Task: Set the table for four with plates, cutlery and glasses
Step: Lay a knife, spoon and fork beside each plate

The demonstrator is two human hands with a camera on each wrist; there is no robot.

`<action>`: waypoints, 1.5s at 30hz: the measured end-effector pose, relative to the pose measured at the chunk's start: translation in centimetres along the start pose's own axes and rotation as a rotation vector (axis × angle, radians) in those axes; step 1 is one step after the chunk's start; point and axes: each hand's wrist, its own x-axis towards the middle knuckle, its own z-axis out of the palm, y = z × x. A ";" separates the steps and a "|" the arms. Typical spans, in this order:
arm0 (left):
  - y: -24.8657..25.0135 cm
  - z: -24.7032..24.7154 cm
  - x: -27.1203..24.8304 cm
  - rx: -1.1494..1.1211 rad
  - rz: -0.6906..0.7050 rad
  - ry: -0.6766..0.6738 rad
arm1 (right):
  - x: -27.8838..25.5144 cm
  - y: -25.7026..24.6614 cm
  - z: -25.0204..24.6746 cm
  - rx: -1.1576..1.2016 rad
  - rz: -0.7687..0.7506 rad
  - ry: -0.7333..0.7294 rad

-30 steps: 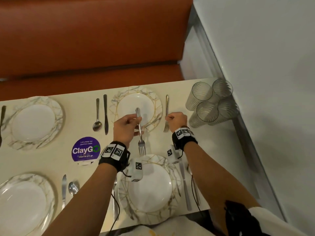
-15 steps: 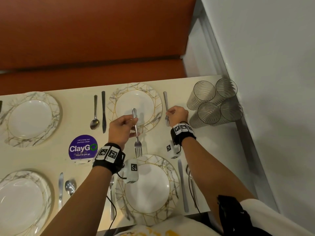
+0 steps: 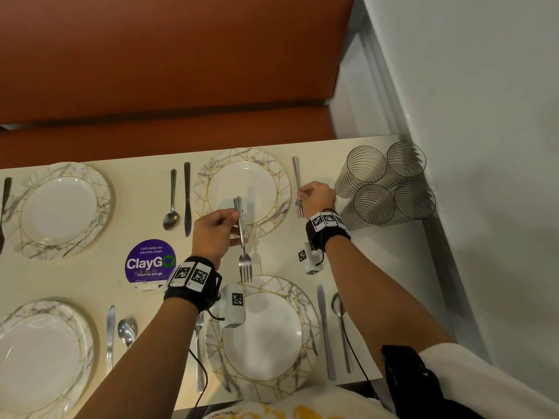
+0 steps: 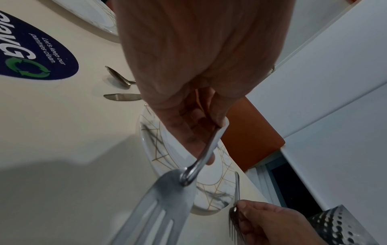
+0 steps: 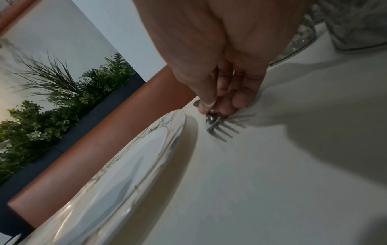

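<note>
Forks going down beside plates.
Right hand (image 3: 317, 198) is pinching one fork (image 3: 297, 182) onto the desk (image 3: 393, 267); left hand (image 3: 213, 232) is gripping the spare fork (image 3: 243, 246) aloft, awaiting placement.

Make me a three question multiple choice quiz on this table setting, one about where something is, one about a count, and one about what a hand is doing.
1. Where do the glasses stand?
A. at the table's far right corner, by the wall
B. one beside each plate
C. on the bench

2. How many plates show in the head view?
A. two
B. four
C. six

3. What is the left hand doing?
A. resting flat on the table
B. holding a fork above the table
C. lifting a glass

Answers:
1 A, the four glasses are clustered by the wall.
2 B, two far plates and two near ones.
3 B, its fingers grip the fork's handle, tines towards the near plate.
</note>
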 end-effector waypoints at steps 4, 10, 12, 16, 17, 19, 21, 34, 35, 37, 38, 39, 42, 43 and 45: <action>-0.1 -0.1 0.1 0.019 0.010 0.022 | -1.1 -0.6 -0.7 -0.088 -0.057 0.061; 0.0 -0.4 -0.3 -0.034 -0.008 0.001 | -6.1 -1.7 1.1 -0.019 -0.272 0.047; 0.0 -0.6 -0.4 -0.044 -0.001 0.000 | -8.5 -2.5 2.2 0.020 -0.336 -0.061; 0.0 -1.9 -0.3 -0.051 0.058 0.028 | -12.7 -4.0 4.9 0.044 -0.368 -0.288; 0.1 -2.5 -0.2 -0.052 0.072 0.044 | -13.6 -4.2 5.5 0.041 -0.367 -0.336; 0.1 -3.9 -0.2 -0.053 0.096 0.070 | -15.3 -4.8 6.6 0.039 -0.346 -0.394; 0.0 -5.4 -0.3 -0.045 0.132 0.080 | -16.6 -5.4 7.7 0.055 -0.338 -0.385; -3.5 -20.2 -4.5 -0.069 -0.043 -0.195 | -25.0 -11.7 17.6 0.122 -0.358 -0.128; -3.9 -21.6 -4.9 -0.059 -0.047 -0.212 | -25.4 -12.1 18.6 0.127 -0.354 -0.119; -4.8 -24.1 -5.6 -0.042 -0.024 -0.219 | -26.3 -12.8 20.5 0.140 -0.350 -0.109; -5.1 -25.2 -5.8 -0.033 -0.001 -0.212 | -26.7 -13.2 21.3 0.149 -0.348 -0.115; -5.4 -26.1 -6.0 -0.025 0.019 -0.197 | -27.0 -13.6 22.1 0.162 -0.343 -0.124; -5.9 -28.3 -5.7 -0.020 0.042 -0.113 | -27.4 -14.7 24.1 0.152 -0.308 -0.155; -6.0 -28.9 -5.4 -0.014 0.050 -0.093 | -27.3 -15.0 24.8 0.135 -0.300 -0.163; -6.2 -29.8 -4.6 0.018 0.061 -0.076 | -26.5 -15.5 26.1 0.121 -0.278 -0.190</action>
